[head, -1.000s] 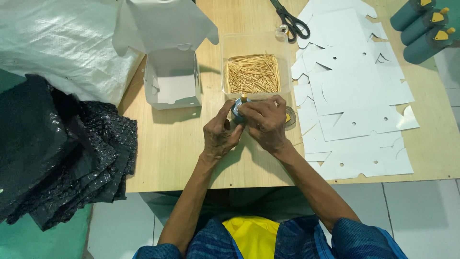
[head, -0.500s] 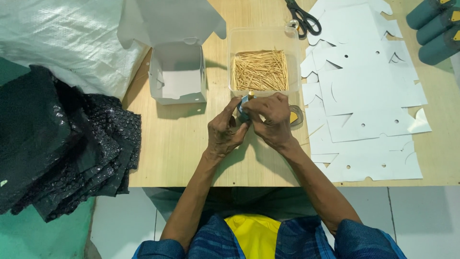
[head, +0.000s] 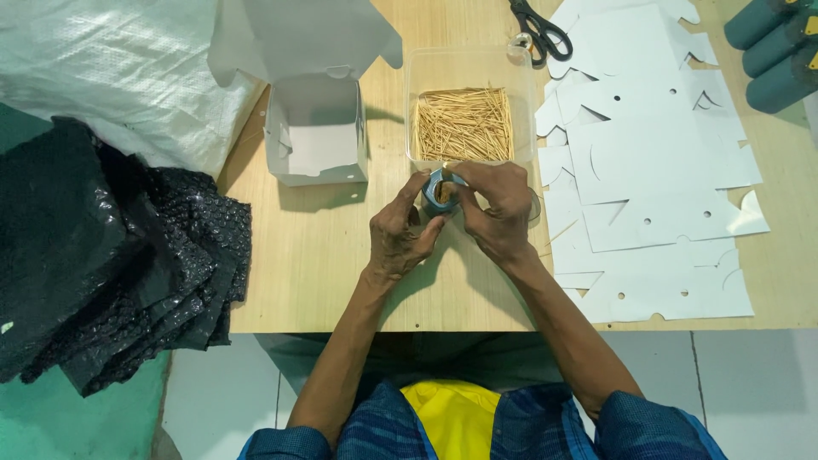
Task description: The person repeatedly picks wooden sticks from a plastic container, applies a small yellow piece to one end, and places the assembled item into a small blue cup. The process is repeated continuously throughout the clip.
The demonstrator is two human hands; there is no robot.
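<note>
My left hand (head: 399, 234) and my right hand (head: 498, 209) meet over the wooden table (head: 332, 273), both gripping a small blue cylinder (head: 440, 189) whose open end shows thin wooden sticks inside. Just beyond the hands stands a clear plastic tub (head: 464, 115) filled with several loose wooden sticks. An open white cardboard box (head: 317, 136) with its lid up stands to the left of the tub.
Flat white die-cut cardboard pieces (head: 656, 162) cover the table's right side. Black-handled scissors (head: 537, 30) lie at the far edge. Teal cylinders (head: 771, 51) sit at the far right corner. Black bubble wrap (head: 102, 255) and a white woven sack (head: 102, 68) lie at left.
Both hands stay together on the small blue cylinder, turning it slightly. The view has shifted a little; nothing else on the table has moved.
</note>
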